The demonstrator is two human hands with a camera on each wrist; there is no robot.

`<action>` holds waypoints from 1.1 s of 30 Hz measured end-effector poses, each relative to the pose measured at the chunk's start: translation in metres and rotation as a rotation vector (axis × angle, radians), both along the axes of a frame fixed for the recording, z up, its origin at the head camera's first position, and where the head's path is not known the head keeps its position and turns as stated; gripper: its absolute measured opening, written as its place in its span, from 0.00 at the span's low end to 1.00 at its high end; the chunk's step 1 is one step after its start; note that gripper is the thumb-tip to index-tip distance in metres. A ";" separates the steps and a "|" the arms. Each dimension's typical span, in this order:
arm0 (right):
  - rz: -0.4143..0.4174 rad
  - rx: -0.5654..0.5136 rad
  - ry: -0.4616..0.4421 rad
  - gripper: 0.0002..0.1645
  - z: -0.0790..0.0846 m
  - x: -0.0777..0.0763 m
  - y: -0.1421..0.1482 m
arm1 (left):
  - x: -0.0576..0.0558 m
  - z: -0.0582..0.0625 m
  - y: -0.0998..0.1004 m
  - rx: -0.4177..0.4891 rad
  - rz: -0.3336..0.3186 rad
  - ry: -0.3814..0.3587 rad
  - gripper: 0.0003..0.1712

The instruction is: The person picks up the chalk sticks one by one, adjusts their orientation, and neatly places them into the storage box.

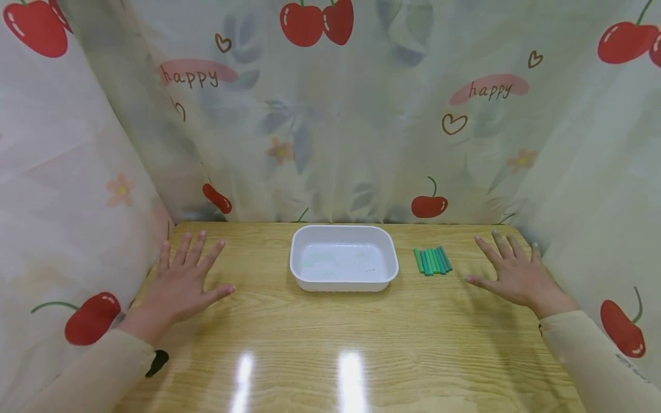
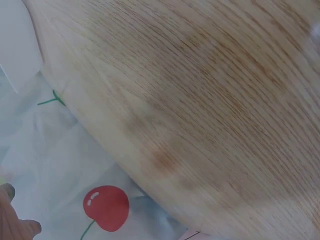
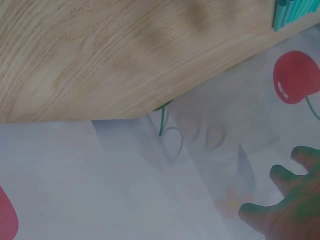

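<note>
A white rectangular tray (image 1: 343, 285) stands near the back middle of the wooden table. To its right lies a row of several short green and teal sticks (image 1: 432, 261), side by side; what they are made of is unclear. My left hand (image 1: 183, 281) is spread over the table's left part, fingers straight, holding nothing. On the other side my right hand (image 1: 516, 275) is spread too, nearest to the sticks and apart from them. The right wrist view shows the ends of the sticks (image 3: 295, 12) at its upper corner and some fingers (image 3: 285, 180).
A curtain (image 1: 330, 143) printed with cherries, hearts and the word happy hangs behind the table and along both sides. Light reflects off the front of the wooden tabletop (image 1: 289, 344). A small dark object (image 1: 157, 363) shows by the left sleeve.
</note>
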State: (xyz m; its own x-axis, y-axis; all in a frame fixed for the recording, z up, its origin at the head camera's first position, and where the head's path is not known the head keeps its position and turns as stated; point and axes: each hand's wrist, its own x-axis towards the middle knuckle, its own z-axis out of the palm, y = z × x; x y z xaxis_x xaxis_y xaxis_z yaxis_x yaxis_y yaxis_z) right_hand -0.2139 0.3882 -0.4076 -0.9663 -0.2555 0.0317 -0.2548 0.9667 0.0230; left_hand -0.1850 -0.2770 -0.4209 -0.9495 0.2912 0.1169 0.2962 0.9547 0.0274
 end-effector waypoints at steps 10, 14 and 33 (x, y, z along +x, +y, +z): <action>-0.019 -0.085 -0.021 0.59 -0.007 0.006 -0.005 | 0.004 -0.004 0.010 0.037 0.015 -0.003 0.56; -0.028 -0.146 -0.032 0.59 -0.012 0.008 -0.007 | 0.004 -0.007 0.013 0.067 0.026 -0.008 0.56; 0.050 -0.304 0.094 0.50 -0.014 0.015 -0.039 | 0.002 -0.024 0.043 0.218 0.009 0.038 0.52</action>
